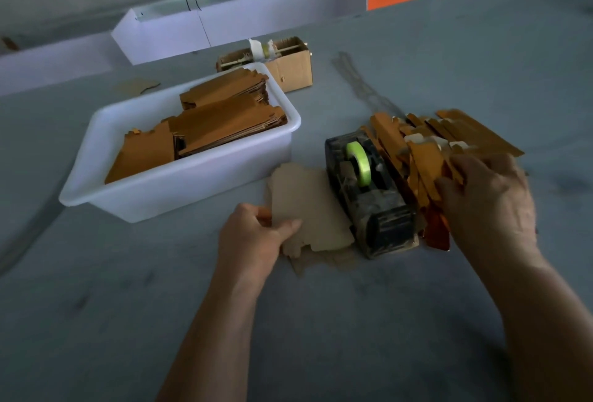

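My left hand [253, 234] pinches the near left edge of a flat pale cardboard blank [308, 205] lying on the grey table, thumb on top. To its right stands a black tape dispenser [369, 196] with a green tape roll [359, 160]. My right hand [484, 199] reaches into a loose pile of golden-orange cardboard pieces [426, 148] beside the dispenser, its fingers curled among them. Whether it grips one piece is unclear.
A white plastic tub [179, 183] at the left holds stacks of folded orange blanks [218, 119]. Behind it sits a small brown carton [288, 64] with a tape roll on a rod. A white partition [192, 32] runs along the far table edge.
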Demonstrator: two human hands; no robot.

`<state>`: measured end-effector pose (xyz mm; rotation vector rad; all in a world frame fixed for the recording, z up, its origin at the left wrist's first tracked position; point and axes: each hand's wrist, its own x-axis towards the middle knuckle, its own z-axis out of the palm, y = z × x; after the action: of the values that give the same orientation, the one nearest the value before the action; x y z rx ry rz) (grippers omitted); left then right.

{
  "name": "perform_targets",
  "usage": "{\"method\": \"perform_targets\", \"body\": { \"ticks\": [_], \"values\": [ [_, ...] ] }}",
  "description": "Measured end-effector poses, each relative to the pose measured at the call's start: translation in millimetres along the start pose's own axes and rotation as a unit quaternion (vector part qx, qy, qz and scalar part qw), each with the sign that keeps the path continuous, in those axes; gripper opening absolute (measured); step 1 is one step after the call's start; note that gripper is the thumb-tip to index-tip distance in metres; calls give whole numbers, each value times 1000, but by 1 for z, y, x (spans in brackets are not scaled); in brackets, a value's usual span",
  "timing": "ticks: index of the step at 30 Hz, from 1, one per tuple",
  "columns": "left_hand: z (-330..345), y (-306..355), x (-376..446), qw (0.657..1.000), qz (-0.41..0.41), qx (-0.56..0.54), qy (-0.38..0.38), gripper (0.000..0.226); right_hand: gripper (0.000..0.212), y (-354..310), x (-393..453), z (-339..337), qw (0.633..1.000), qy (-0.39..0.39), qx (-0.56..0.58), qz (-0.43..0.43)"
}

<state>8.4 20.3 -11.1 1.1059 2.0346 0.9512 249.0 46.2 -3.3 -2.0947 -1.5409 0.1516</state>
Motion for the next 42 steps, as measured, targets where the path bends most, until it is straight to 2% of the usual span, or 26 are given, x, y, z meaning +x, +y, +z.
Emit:
{"method": "perform_targets", "body": {
  "ticks": [4,8,11,15,17,19,21,22,26,29,34,35,36,38,39,40,42],
  "values": [
    [-11,-2,-1,998,-17,-57,-21,30,27,-1,-14,-2,997,38,63,-32],
    [-23,4,-16,996,26,-73,-33,33,26,-8,-32,-11,985,85,142,-56],
    [-39,9,-34,982,44,-149,-106,27,21,-16,-48,-25,967,83,233,-57],
    [-41,10,-64,946,37,-267,-180,29,16,-34,-80,-40,931,-20,363,-22],
    [-36,11,-76,913,20,-333,-236,26,31,-43,-92,-46,902,-93,422,4],
    [-32,13,-83,894,19,-348,-281,24,41,-47,-97,-49,850,-180,494,29],
    [-31,15,-86,896,31,-328,-297,25,35,-48,-97,-48,787,-246,563,64],
    [-31,16,-86,901,38,-314,-296,26,32,-47,-97,-47,771,-258,577,75],
    [-21,24,-85,928,74,-276,-240,31,26,-42,-100,-39,760,-297,572,85],
    [-14,28,-85,943,82,-255,-199,29,25,-40,-101,-35,769,-287,565,82],
    [-11,29,-82,950,60,-242,-186,35,16,-36,-98,-34,785,-302,538,48],
    [-10,29,-82,954,62,-235,-177,32,11,-36,-98,-34,797,-299,523,41],
    [-8,28,-82,957,68,-226,-167,27,12,-36,-100,-33,825,-280,490,26],
    [-4,27,-82,965,78,-204,-144,17,14,-37,-104,-29,904,-201,377,-23],
    [-3,27,-82,968,79,-197,-136,14,15,-40,-107,-29,929,-157,332,-44],
    [-1,26,-82,969,77,-193,-131,14,16,-43,-110,-31,940,-128,311,-60],
    [0,26,-83,970,73,-192,-129,17,17,-48,-112,-34,933,-118,330,-80]
  ]
}}
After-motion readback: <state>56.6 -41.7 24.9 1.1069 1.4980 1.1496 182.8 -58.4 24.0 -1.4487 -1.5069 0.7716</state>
